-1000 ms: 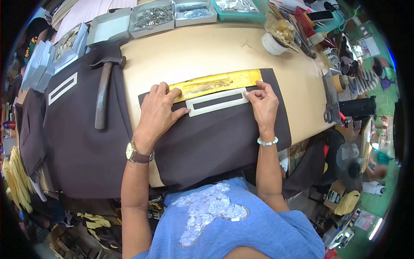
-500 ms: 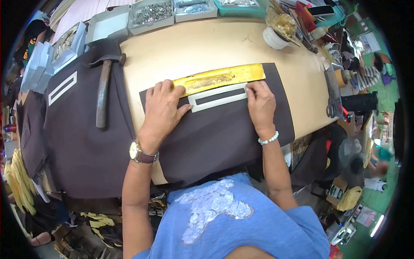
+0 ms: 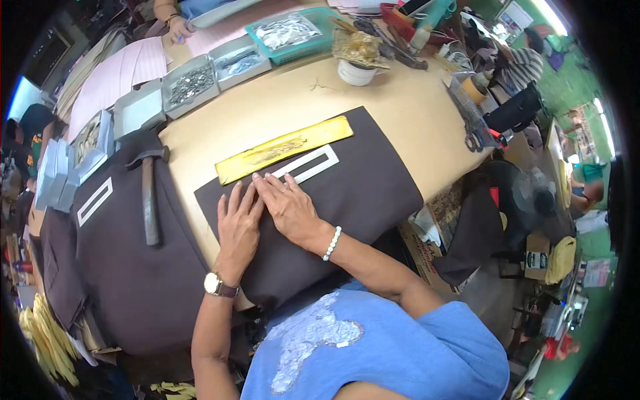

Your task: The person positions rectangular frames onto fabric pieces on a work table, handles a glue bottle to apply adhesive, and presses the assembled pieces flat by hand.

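A dark brown fabric panel (image 3: 373,173) lies on the table under both my hands. On it rests a white rectangular frame with a long slot (image 3: 327,157), its left end hidden beneath my right hand. Just beyond is a worn yellow strip (image 3: 287,148), lying along the panel's far edge. My right hand (image 3: 291,212) lies flat, fingers stretched over the frame's left end. Close beside it, my left hand (image 3: 239,230) is laid on the fabric with its fingers extended, its fingertips near the strip's left end. Neither hand grips anything.
To the left, a hammer (image 3: 151,200) and another white slotted frame (image 3: 95,201) rest on more dark fabric (image 3: 133,280). Boxes of small metal parts (image 3: 190,87) line the far edge. A white tub (image 3: 355,73) stands at the back; scissors (image 3: 475,139) lie right. Another person's hand (image 3: 179,30) shows beyond.
My right hand has left the frame's right end and moved left, next to my left hand. Its pinch has opened flat. The camera view has turned, shifting everything.
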Tool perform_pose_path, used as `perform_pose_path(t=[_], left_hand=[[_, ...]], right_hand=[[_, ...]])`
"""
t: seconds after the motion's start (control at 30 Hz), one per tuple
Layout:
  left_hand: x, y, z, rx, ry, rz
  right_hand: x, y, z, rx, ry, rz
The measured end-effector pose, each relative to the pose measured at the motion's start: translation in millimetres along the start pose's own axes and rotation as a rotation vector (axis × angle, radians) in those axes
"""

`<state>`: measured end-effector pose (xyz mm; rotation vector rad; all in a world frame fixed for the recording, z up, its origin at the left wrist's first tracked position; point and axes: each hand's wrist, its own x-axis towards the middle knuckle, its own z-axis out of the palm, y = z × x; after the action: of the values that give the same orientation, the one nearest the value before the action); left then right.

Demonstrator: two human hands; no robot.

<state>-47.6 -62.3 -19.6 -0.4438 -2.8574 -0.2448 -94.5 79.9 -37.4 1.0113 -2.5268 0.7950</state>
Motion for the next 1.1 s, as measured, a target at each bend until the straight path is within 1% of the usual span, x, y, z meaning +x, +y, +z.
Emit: perform_pose_path(t=[0.1,0.17,0.2,0.3,0.4,0.5,0.53,0.63,0.7,0.77,0.83,0.9,0.97,1.1], left_hand=[[3,0,-9,0.045,-0.068,0.015],[3,0,-9,0.059,-0.046,0.024],[2,1,-6,0.060,-0.038,0.021],[3,2,-6,0.053,-0.058,0.031],[2,-2,-7,0.063,-0.058,0.061],[3,-4,-5,0.064,-0.042,0.084],[2,-4,-5,0.061,-0.046,0.088],[3,-3,-6,0.075,-0.051,0.109],[6,-1,-11,0.074,-0.091,0.110],[4,-1,-11,0.110,-0.114,0.110],[3,0,-5,0.176,-0.105,0.115],[3,4,-7,0.273,-0.132,0.147],[4,8,-9,0.320,-0.154,0.143],[2,19,-12,0.476,-0.183,0.135]], right_hand=[[-3,5,-7,0.009,-0.069,0.068],[-1,13,-11,-0.039,-0.096,0.078],[-4,22,-15,-0.084,-0.062,0.092],[-11,56,-41,-0.129,-0.070,0.204],[-16,82,-54,-0.201,0.007,0.240],[-9,92,-69,-0.317,-0.008,0.360],[-5,92,-79,-0.371,-0.129,0.469],[2,56,-70,-0.424,-0.110,0.319],[-7,9,-33,-0.229,-0.030,0.068],[-18,-25,-11,-0.184,-0.142,0.101],[-25,-10,-16,-0.155,-0.056,0.124],[-28,8,-33,-0.152,-0.114,0.190],[-31,26,-42,-0.140,-0.056,0.229],[-40,59,-54,-0.210,-0.064,0.280]])
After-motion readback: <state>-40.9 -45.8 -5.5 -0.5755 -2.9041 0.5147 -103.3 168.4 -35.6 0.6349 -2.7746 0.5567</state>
